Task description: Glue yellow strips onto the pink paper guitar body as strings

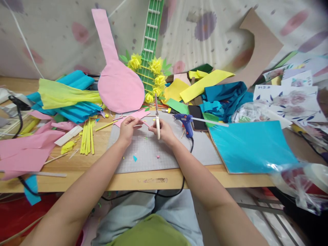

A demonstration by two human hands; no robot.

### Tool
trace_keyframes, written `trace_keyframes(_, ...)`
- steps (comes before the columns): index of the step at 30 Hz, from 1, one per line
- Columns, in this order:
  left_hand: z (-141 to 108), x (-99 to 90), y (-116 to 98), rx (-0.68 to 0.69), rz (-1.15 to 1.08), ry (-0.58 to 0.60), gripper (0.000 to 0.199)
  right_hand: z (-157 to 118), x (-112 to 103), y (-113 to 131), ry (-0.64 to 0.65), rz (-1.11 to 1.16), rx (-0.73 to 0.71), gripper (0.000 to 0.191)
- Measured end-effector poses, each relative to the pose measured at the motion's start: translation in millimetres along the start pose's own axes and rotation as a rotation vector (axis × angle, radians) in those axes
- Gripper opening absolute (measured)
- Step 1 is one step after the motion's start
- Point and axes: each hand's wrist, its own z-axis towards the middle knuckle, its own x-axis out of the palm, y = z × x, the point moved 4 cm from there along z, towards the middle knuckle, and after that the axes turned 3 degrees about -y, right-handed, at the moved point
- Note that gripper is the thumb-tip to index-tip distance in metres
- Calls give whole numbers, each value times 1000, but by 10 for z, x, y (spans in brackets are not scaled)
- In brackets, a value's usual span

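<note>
Between my two hands runs a thin pink paper strip (145, 124). My left hand (128, 129) pinches one end of it over the grey cutting mat (135, 160). My right hand (165, 131) holds scissors (158, 128) with pale handles, blades pointing away from me, and its fingertips meet the strip's other end. Flat pink paper (137, 115) lies just behind my left hand. Small pink and blue scraps dot the mat. To the right of my right hand rests a blue glue gun (187, 123) with a white glue stick in its back.
Behind stand a pink lute-shaped cutout (120, 87) and a green fretted neck (151, 41) with yellow paper flowers (156, 65). Yellow strips (87, 136) and pink crepe paper (28, 147) lie left. A phone (197, 118) and a blue board (253, 147) lie right. A black cord (183, 182) hangs over the front edge.
</note>
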Motion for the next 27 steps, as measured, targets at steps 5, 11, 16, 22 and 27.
trace_keyframes(5,146,-234,2,78,215,-161,33,-14,-47,19,54,-28,19,35)
trace_keyframes(11,93,-198,-117,374,545,-60,26,-1,-31,9,90,-141,-35,32)
trace_keyframes(16,-57,-104,-263,543,909,-57,21,-1,-57,-34,59,-313,-53,26)
trace_keyframes(22,-190,197,-188,859,1114,459,18,-20,-50,-30,44,-388,-81,25)
trace_keyframes(27,-171,195,-96,716,1127,434,11,-3,-101,8,44,-376,-76,29)
